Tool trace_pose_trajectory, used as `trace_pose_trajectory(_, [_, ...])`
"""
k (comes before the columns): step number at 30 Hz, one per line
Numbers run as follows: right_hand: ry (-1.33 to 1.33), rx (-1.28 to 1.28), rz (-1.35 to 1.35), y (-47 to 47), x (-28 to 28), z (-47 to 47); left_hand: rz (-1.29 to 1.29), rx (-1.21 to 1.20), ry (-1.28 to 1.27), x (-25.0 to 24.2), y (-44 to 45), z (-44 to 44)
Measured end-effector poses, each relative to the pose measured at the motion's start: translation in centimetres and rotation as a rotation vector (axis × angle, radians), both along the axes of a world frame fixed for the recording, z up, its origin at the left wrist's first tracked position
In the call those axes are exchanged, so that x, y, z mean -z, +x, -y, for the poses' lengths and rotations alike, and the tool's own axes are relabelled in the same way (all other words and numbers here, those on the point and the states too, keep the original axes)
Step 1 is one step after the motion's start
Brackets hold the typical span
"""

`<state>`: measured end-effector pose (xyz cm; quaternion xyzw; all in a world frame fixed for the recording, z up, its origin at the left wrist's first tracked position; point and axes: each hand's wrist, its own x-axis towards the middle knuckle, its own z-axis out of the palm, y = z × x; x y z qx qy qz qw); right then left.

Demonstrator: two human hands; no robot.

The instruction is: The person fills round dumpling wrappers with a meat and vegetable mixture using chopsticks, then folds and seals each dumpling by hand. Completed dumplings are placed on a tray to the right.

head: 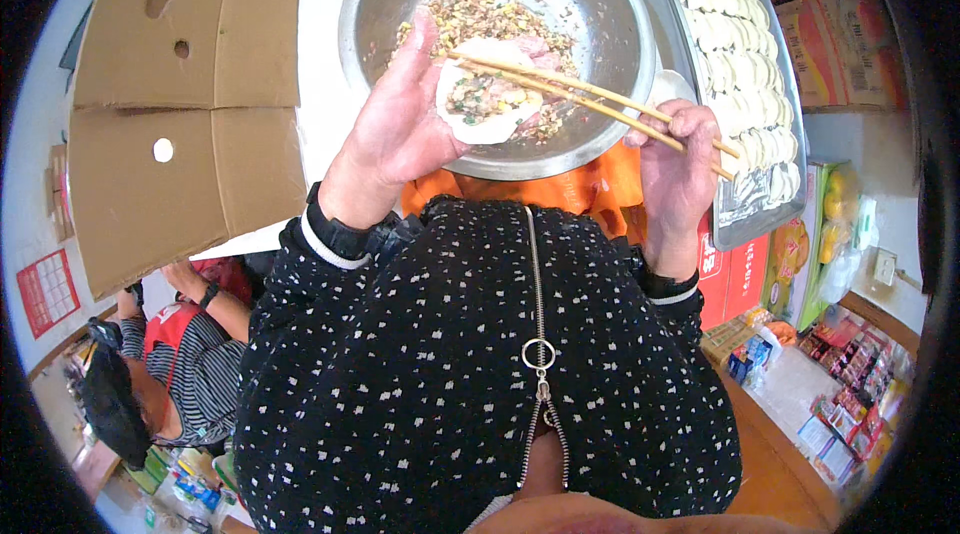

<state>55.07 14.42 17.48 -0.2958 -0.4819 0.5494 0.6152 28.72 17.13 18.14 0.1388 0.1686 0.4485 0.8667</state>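
Observation:
My left hand (405, 106), palm up, holds a round dumpling wrapper (480, 130) with a mound of chopped filling (491, 97) on it. A pair of wooden chopsticks (600, 97) is gripped in my right hand (679, 166), and their tips lie over the far side of the wrapper. Behind and below both is a large stainless steel bowl (615, 46), with loose chopped filling (480, 12) and pinkish meat on its bottom. Partly hidden beyond my right fingers, a pale round piece (670, 87), perhaps another wrapper, lies beside the bowl.
On the right stands a metal tray (731, 234) with rows of folded dumplings (739, 46). An opened cardboard sheet (150, 166) covers the left side. A co-worker (187, 369) is at the lower left. Orange cloth or plastic (607, 185) lies under the bowl's near edge.

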Motion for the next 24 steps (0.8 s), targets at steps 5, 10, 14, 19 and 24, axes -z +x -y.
trace_pose_trajectory(5, [-0.029,0.058,-0.097,1.1,-0.4,0.4,0.049,0.032,-0.014,-0.4,0.0,-0.1])
trace_pose_trajectory(10, [-0.006,0.037,-0.120,1.1,-0.4,0.5,0.036,0.052,0.020,-0.6,0.3,-0.4])
trace_pose_trajectory(14, [-0.020,0.090,-0.099,0.8,0.3,0.3,0.087,0.055,0.040,-0.5,0.2,-0.4])
trace_pose_trajectory(19, [0.020,0.047,-0.222,1.9,-0.2,0.4,0.080,0.043,0.006,-0.3,-0.4,-0.2])
trace_pose_trajectory(24, [-0.029,0.088,-0.157,1.0,0.5,-0.1,0.120,0.053,0.015,0.3,-0.5,-0.1])
